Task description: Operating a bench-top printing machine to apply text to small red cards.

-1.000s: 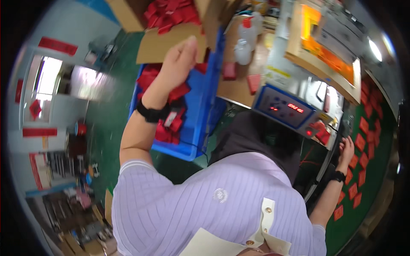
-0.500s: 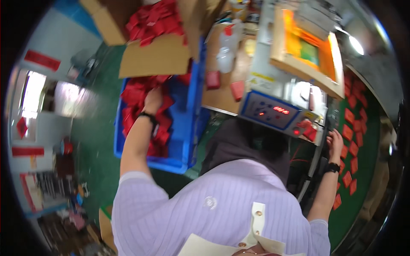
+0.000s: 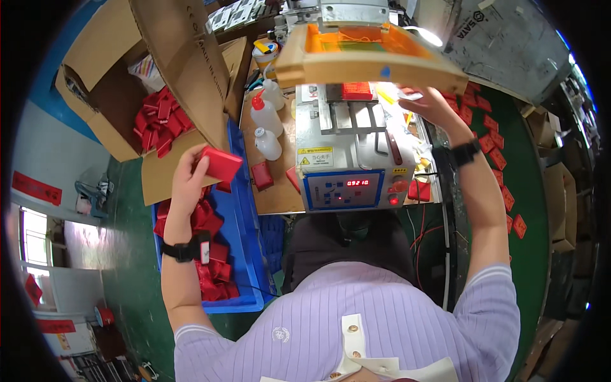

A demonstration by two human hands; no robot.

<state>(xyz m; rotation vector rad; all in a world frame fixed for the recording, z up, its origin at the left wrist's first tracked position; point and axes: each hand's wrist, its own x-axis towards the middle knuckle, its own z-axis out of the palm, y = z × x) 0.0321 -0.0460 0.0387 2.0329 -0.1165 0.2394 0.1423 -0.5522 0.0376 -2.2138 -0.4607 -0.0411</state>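
Note:
My left hand (image 3: 188,181) is closed on a small flat red packet (image 3: 222,165), held above the near end of a cardboard box flap. Below it, a blue crate (image 3: 246,254) holds a heap of red packets (image 3: 215,262). My right hand (image 3: 439,113) is at the right side of a printing machine (image 3: 344,160), beside the wooden screen frame (image 3: 382,69). Its fingertips are partly hidden by the frame, close to something whitish, and I cannot tell whether they grip it. One red packet (image 3: 356,91) lies on the machine's metal bed under the raised frame.
A cardboard box (image 3: 105,121) with more red packets stands at the far left. White plastic bottles (image 3: 267,143) stand on the wooden table (image 3: 273,202) beside the machine. A spatula (image 3: 394,148) rests on the machine. Several red packets (image 3: 503,188) lie on a green surface at the right.
My left hand has come up out of the blue crate with a red packet. My right hand has moved from beside the green surface forward to the machine's frame. The view has turned.

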